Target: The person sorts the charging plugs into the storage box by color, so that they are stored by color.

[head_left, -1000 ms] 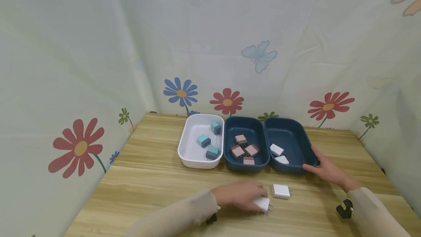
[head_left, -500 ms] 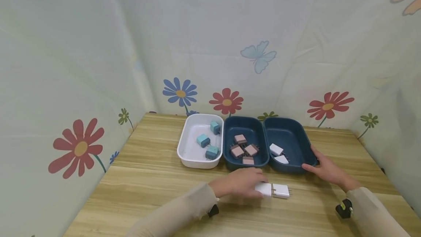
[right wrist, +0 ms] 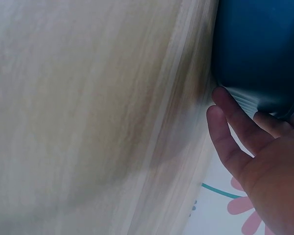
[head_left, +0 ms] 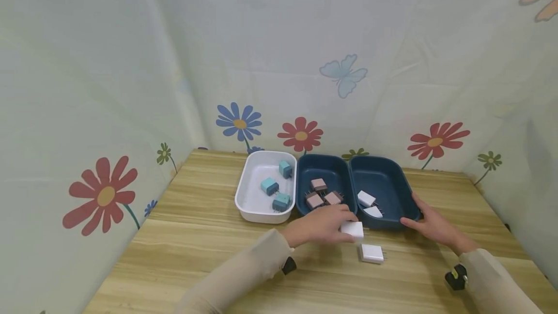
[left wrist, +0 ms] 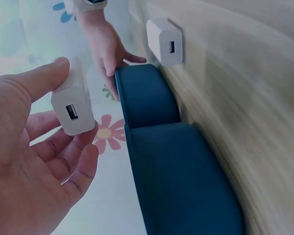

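Observation:
My left hand (head_left: pixel 320 225) pinches a white USB charger (head_left: pixel 352 230) between thumb and fingers, above the table just in front of the blue boxes. Its USB port faces the camera in the left wrist view, and its prongs point right in the head view. A second white charger (head_left: pixel 372 253) lies on the table below it. At the right-hand dark blue box (head_left: pixel 383 183), my right hand (head_left: pixel 432 222) touches the front right corner, fingers extended along the side and thumb at the front rim. Inside that box lie two white chargers (head_left: pixel 366 198).
Left of this box stands another dark blue box (head_left: pixel 324 161) with several pink-and-brown chargers (head_left: pixel 315 200), partly hidden by my left hand. Beside it is a white box (head_left: pixel 250 197) holding three teal chargers (head_left: pixel 270 186). A flowered cloth (head_left: pixel 279 52) hangs behind the wooden table (head_left: pixel 183 236).
My left hand has lifted the white charger off the table and carried it away from me toward the boxes, past the second charger. The right hand stays at the box corner.

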A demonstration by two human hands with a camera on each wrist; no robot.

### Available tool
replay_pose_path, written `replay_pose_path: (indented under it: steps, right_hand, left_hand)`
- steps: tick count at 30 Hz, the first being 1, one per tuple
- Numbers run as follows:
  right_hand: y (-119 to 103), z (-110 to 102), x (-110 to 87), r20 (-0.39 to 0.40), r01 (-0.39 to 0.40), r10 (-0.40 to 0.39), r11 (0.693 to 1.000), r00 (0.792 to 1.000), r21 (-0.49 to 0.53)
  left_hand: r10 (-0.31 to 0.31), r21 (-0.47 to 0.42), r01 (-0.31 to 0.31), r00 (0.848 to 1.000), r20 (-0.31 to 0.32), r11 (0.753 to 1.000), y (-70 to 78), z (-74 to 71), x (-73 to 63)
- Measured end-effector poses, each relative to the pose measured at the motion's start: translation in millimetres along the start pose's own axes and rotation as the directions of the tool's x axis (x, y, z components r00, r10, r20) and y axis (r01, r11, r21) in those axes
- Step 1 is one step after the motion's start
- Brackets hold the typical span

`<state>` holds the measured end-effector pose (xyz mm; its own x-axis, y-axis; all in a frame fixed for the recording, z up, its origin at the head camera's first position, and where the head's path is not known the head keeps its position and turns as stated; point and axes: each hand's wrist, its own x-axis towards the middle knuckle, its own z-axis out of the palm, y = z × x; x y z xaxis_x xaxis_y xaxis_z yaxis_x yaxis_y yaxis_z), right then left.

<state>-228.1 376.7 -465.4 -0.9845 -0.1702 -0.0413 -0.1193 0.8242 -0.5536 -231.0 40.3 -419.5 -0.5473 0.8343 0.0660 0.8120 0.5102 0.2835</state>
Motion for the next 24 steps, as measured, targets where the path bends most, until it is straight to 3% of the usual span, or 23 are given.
replay_pose_path:
  steps: [11,24]
  right_hand:
    - [2,1,0.8,-0.009,0.007,-0.008,1.000,1.000,-0.011]
    - [1,2,1.6,0.008,-0.026,0.026,1.000,1.000,-0.014]
  left_hand:
    - [-0.027,0.007,0.027,0.999,-0.031,1.000,-6.3,-1.9,19.8]
    - [-0.080,0.005,0.080,0.993,-0.086,0.997,-8.5,6.2,58.9]
